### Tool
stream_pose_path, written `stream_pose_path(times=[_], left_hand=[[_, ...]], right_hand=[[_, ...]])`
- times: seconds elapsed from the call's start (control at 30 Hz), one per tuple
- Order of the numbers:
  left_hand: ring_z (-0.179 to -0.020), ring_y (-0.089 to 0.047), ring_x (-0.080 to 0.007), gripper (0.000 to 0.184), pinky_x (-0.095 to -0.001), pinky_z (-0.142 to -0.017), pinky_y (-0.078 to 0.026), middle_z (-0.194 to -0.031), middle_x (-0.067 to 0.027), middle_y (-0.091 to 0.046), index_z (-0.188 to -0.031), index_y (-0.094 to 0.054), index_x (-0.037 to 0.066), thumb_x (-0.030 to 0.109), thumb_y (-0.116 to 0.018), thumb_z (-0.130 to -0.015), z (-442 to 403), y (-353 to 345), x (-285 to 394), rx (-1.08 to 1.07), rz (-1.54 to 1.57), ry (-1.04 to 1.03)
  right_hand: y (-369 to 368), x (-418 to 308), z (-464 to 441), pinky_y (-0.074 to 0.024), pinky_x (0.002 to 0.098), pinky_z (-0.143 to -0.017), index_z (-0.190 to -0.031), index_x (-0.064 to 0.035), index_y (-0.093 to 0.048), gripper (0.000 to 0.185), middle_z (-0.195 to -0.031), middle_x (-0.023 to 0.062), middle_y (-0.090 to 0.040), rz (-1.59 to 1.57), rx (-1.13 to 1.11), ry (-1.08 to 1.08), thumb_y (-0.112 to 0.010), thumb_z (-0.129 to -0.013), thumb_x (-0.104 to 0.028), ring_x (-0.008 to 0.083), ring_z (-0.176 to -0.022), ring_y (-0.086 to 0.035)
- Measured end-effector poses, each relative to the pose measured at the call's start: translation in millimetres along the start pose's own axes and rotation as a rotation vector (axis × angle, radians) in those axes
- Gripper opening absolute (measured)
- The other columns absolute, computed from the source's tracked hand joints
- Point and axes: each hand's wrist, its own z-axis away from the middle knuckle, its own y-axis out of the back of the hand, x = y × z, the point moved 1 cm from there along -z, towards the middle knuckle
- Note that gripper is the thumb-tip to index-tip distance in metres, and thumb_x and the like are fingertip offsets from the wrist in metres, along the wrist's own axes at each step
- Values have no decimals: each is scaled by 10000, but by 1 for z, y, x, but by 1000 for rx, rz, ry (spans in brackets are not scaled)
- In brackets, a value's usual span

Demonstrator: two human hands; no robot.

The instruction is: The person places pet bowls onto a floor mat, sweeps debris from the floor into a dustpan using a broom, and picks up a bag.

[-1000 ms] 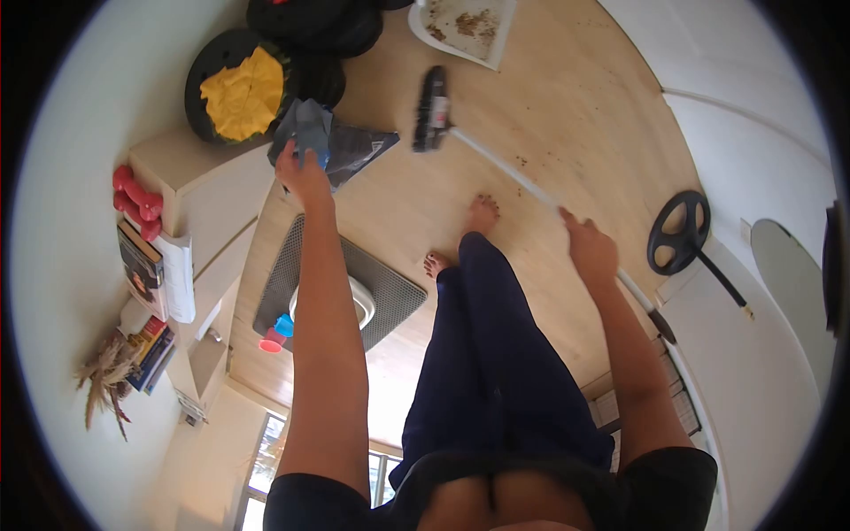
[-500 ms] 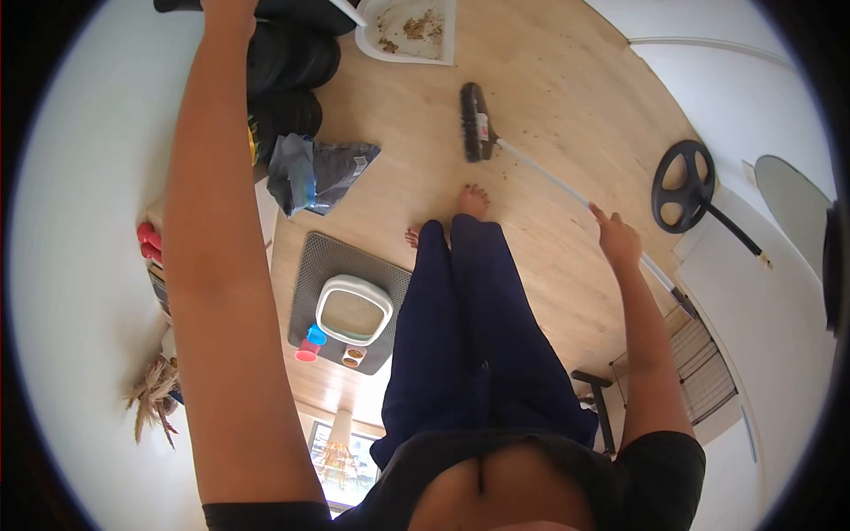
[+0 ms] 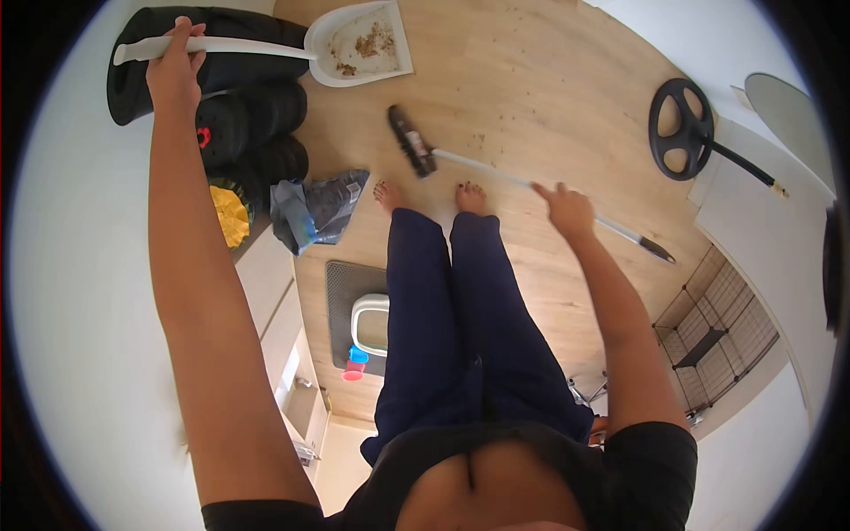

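Observation:
At the upper left, my left hand (image 3: 175, 75) is closed round the long white handle of a dustpan (image 3: 405, 66). Brown debris (image 3: 375, 42) lies in the pan, which rests on or just above the wooden floor. My right hand (image 3: 567, 211) grips the pale pole of a broom (image 3: 413, 142), about midway along it. The broom's dark bristle head is near my bare feet, slightly blurred, with its bristles facing left. Small crumbs (image 3: 479, 138) are scattered on the floor to the right of the broom head.
Black rolled and rounded items (image 3: 257, 115) line the left wall, beside a grey plastic bag (image 3: 335, 208). A white litter tray (image 3: 357, 323) sits on a dark mat (image 3: 341, 276). On the right stand a black wheel-shaped base (image 3: 653, 115) and a wire rack (image 3: 708, 332).
The broom head has moved left, nearer the dustpan, with my right hand following. My left hand and the dustpan handle have come into fuller view. My left foot has shifted forward.

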Motion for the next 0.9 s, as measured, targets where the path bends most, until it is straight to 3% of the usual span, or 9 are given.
stream_pose_path(times=[0.13, 0.27, 0.3, 0.4, 0.53, 0.63, 0.8, 0.83, 0.9], left_hand=[[-862, -596, -135, 302, -234, -745, -476, -888, -90, -634, -970, -566, -1, 228, -667, -802, 15, -11, 29, 35, -29, -43], [-848, -585, -119, 273, -233, -746, -468, -892, -71, -631, -954, -573, 14, 241, -637, -817, 12, -12, 42, 93, 101, -101], [-848, -585, -119, 273, -233, -746, -468, -892, -71, -631, -954, -573, 14, 241, -637, -817, 13, -13, 46, 98, 96, -104], [-853, -619, -268, 289, -331, -724, -532, -908, -176, -607, -1031, -496, -52, 128, -604, -832, 3, -10, 60, 53, 161, -125], [-884, -607, -332, 312, -379, -754, -544, -918, -205, -584, -1047, -455, -69, 129, -584, -844, -9, -3, 81, -21, 229, -181], [-860, -597, -304, 297, -362, -737, -527, -897, -181, -577, -1023, -464, -56, 152, -583, -847, -31, 11, 85, -31, 234, -223], [-801, -571, -237, 272, -319, -693, -484, -844, -123, -559, -963, -484, -22, 209, -578, -855, -21, 6, 106, -32, 237, -256], [-876, -602, -367, 323, -408, -775, -545, -919, -209, -574, -1060, -416, -73, 131, -563, -859, -30, 12, 101, -115, 273, -260], [-873, -600, -376, 322, -418, -781, -545, -914, -211, -571, -1059, -403, -73, 133, -556, -864, -35, 13, 98, -116, 286, -250]], right_hand=[[32, 55, 19, -494, 392, -554, -1225, -366, -479, 512, -857, 90, -576, 43, -55, -133, -461, -793, -90, 260, -644, -604], [75, 32, 18, -493, 388, -558, -1193, -328, -511, 475, -879, 96, -574, 21, -39, -104, -473, -787, -84, 265, -640, -602], [78, 18, 14, -493, 388, -558, -1193, -328, -511, 475, -879, 96, -574, 18, -37, -97, -473, -787, -84, 265, -640, -602], [87, -47, -15, -484, 380, -545, -1152, -292, -541, 434, -858, 105, -575, -37, 119, 28, -482, -773, -88, 271, -644, -602], [75, -144, -90, -480, 397, -539, -1124, -265, -548, 341, -859, 101, -587, -127, 165, 155, -477, -809, -156, 297, -659, -616], [67, -201, -147, -487, 405, -570, -1150, -269, -537, 393, -890, 136, -597, -107, 90, 123, -475, -789, -126, 285, -692, -617], [62, -143, -130, -504, 411, -602, -1168, -284, -508, 384, -924, 125, -600, -185, 43, -75, -465, -816, -137, 309, -747, -629], [61, -129, -113, -507, 416, -609, -1175, -303, -498, 402, -929, 115, -601, -181, 36, -137, -464, -813, -131, 310, -750, -629], [61, -106, -80, -502, 419, -592, -1174, -309, -501, 398, -918, 115, -599, -178, 34, -204, -464, -816, -138, 306, -723, -628]])
